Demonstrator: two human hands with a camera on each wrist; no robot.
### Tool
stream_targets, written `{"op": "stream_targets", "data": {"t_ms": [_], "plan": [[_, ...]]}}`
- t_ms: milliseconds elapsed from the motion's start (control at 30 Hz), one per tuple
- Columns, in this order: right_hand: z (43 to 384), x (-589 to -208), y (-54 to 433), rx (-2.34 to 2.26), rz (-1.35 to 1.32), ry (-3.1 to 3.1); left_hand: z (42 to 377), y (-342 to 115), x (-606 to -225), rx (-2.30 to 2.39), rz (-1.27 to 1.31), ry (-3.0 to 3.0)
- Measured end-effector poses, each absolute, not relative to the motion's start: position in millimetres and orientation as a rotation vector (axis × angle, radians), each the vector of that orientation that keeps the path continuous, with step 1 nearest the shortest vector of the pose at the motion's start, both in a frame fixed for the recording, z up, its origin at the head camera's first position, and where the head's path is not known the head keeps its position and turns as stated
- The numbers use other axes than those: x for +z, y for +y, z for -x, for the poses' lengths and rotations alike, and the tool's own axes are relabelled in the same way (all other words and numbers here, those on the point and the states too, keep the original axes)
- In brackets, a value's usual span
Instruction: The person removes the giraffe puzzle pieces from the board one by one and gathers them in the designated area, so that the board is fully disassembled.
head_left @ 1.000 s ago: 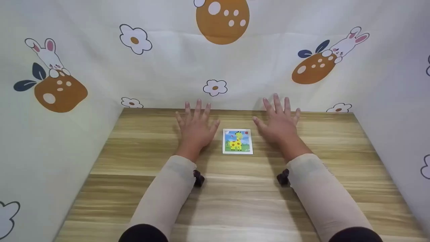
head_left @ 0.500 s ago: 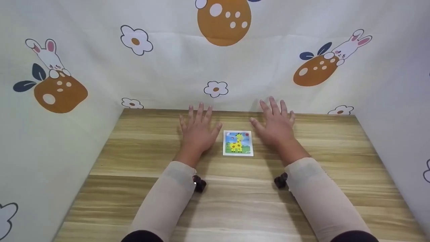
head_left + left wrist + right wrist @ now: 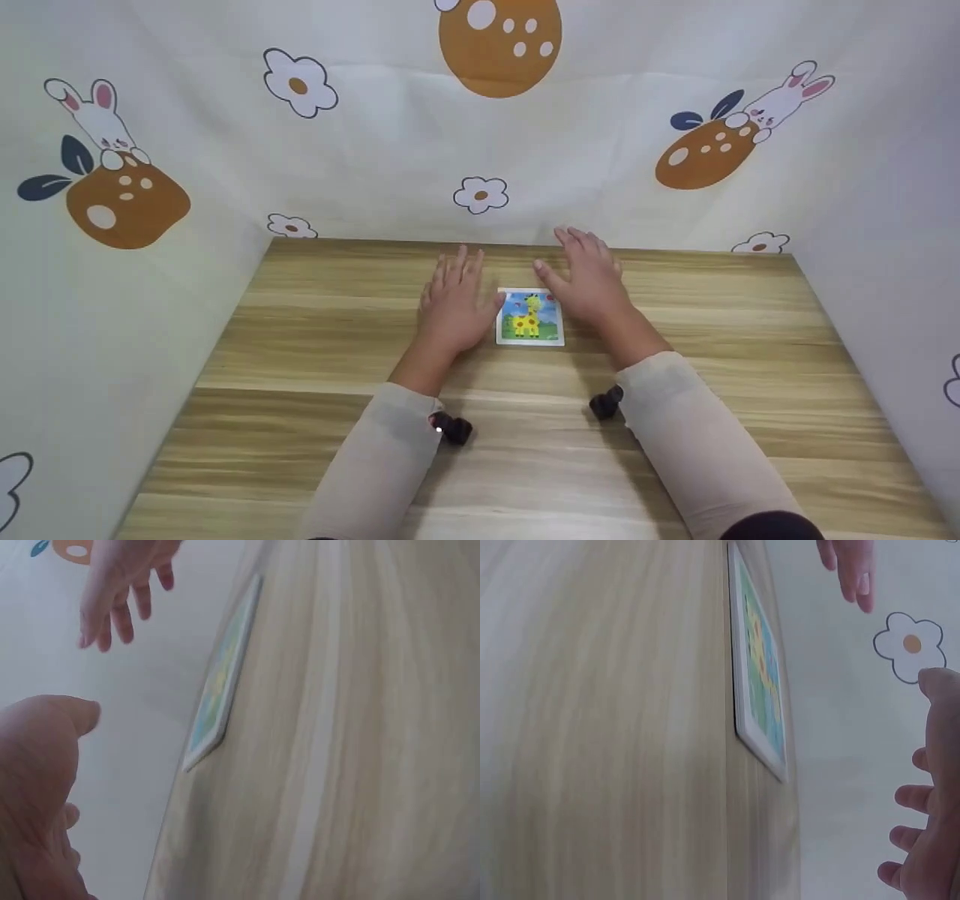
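- Your left hand [image 3: 457,311] and right hand [image 3: 592,289] are drawing inward, relaxed and holding nothing.
- The giraffe picture [image 3: 529,322] is lying between them, seemingly untouched; you are only approaching.

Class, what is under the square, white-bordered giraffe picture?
The square, white-bordered giraffe picture lies on the brown wood-grain tabletop, visible around it. Anything directly beneath is covered from view.

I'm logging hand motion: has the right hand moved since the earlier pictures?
Yes. In the head view, the right hand has moved left, toward the giraffe picture, judged against the middle flower on the backdrop.
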State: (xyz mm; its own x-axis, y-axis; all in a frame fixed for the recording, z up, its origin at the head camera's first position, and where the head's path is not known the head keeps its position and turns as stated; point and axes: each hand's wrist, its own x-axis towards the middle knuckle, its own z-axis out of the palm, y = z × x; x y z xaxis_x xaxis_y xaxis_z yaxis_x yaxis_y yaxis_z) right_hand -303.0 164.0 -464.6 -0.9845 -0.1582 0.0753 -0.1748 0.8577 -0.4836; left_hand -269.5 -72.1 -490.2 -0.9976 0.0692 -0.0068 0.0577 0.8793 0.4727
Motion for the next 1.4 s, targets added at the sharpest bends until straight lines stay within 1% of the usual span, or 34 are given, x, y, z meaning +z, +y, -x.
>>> {"op": "stream_targets", "data": {"t_ms": [233, 433, 600, 967, 1400], "plan": [[300, -466, 147, 0.895, -0.34, -2.982, 254, -72, -491, 0.938, -0.181, 2.894], [302, -469, 135, 1.045, -0.383, -3.009, 245, -74, -495, 0.997, -0.259, 2.81], [307, -472, 127, 1.141, -0.354, -3.064, 243, -78, -499, 0.977, -0.373, 2.782], [315, -493, 128, 1.209, -0.489, -3.144, 238, -83, -507, 0.804, -0.478, 2.809], [319, -489, 126, 1.013, -0.541, -3.317, 238, -83, -513, 0.774, -0.438, 2.788]]}}
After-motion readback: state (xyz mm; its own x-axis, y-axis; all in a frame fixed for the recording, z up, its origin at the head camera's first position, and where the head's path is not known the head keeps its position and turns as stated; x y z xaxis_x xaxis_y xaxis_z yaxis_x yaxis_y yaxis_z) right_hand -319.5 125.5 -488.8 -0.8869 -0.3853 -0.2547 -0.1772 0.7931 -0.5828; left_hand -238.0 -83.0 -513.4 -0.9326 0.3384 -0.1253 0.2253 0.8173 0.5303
